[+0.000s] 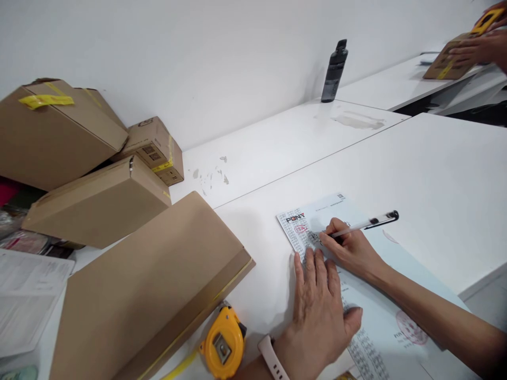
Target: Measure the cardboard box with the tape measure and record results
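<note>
My right hand [352,250] grips a pen [364,222] with a clear barrel and black cap end. The pen's tip is at the upper part of a pale blue printed sheet [380,253], beside handwritten black marks. The sheet bears a PONY heading, dense patterned print and red stamps. Pressed flat on the sheet's left part is my left hand [319,306], fingers spread, with a pale band on its wrist. A yellow tape measure [224,343] lies left of that wrist, next to a large flat cardboard box [154,285].
More cardboard boxes [59,132] with yellow tape stand at the left, near printed papers [29,301]. A dark bottle [335,71] is upright by the wall. At the far right, another person's hands [481,53] hold a yellow tape measure [487,22] at a small box [446,60].
</note>
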Available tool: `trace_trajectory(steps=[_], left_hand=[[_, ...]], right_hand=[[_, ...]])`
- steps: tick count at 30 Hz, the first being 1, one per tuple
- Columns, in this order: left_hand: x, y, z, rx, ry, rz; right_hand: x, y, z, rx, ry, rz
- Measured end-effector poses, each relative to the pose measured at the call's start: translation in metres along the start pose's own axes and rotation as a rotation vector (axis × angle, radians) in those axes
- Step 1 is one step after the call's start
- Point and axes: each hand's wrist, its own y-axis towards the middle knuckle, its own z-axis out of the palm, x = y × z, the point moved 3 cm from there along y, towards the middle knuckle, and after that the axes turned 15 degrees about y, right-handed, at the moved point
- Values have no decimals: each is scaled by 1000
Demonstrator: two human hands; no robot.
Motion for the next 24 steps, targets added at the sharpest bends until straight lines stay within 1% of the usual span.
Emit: trace_trajectory(steps=[12, 24], left_hand=[[1, 1, -2, 14, -10, 12], [2, 0, -5, 10, 16, 20]], right_hand=[[3, 0, 0, 15, -50, 0], [2, 1, -2, -28, -52, 5]])
